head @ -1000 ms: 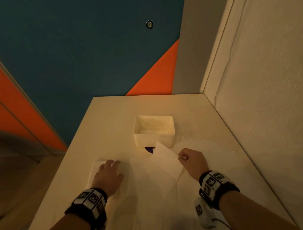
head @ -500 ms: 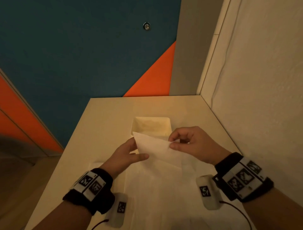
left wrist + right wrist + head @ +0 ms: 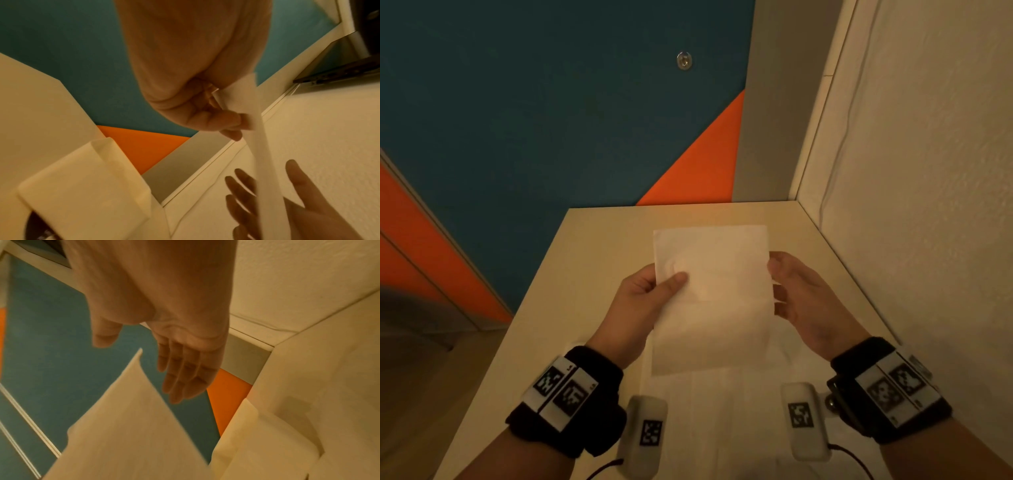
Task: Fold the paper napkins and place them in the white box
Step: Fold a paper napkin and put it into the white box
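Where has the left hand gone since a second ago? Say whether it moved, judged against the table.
Yes. The left hand left the table, where it lay flat on napkins, and rose toward the middle; it now pinches the left edge of the raised napkin.

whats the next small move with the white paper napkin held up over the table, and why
Probably close the right hand on the free edge of the white paper napkin. The left hand alone pinches it, while the right hand's fingers are straight beside it, so both edges need holding before folding.
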